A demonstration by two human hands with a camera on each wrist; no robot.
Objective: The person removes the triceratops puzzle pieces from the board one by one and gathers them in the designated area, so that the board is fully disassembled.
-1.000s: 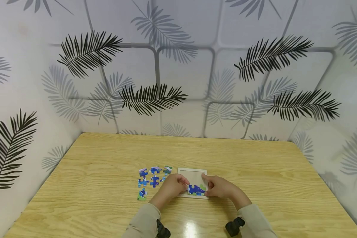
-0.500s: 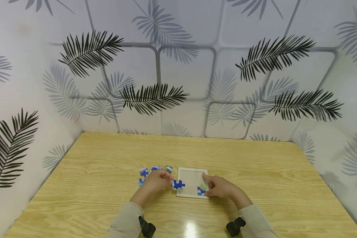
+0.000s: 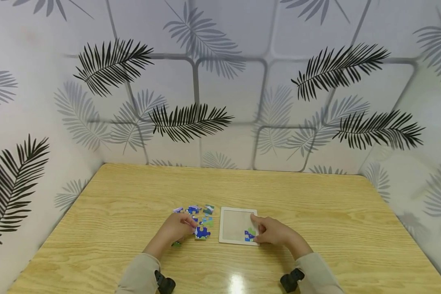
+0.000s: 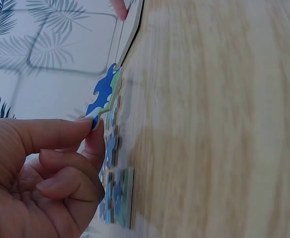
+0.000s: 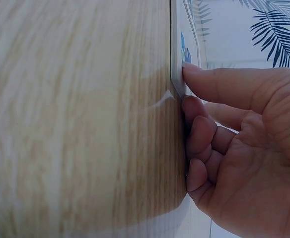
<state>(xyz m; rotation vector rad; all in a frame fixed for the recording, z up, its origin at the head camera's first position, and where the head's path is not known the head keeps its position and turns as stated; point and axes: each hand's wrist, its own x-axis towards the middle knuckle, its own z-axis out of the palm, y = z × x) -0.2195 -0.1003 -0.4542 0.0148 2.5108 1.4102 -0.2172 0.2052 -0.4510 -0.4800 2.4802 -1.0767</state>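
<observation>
In the head view my left hand (image 3: 174,228) is over the loose pieces, left of the wooden puzzle tray (image 3: 221,226). It pinches a blue puzzle piece (image 3: 203,233) between thumb and index finger; the left wrist view shows that piece (image 4: 104,95) tilted and raised off the table. At the tray's right side, my right hand (image 3: 273,231) grips the rim. In the right wrist view the thumb lies on top of the tray edge (image 5: 176,64), with the other fingers curled beside it. A blue and green piece (image 3: 249,235) sits in the tray's near right corner.
Several loose puzzle pieces (image 3: 194,209) lie left of the tray, some partly hidden by my left hand. The wooden table (image 3: 316,212) runs back to a leaf-patterned wall (image 3: 228,143). Black camera bands are on both wrists.
My left hand has lifted the blue piece out of the tray and carried it left to the loose pieces. The right hand has stayed at the tray's right edge.
</observation>
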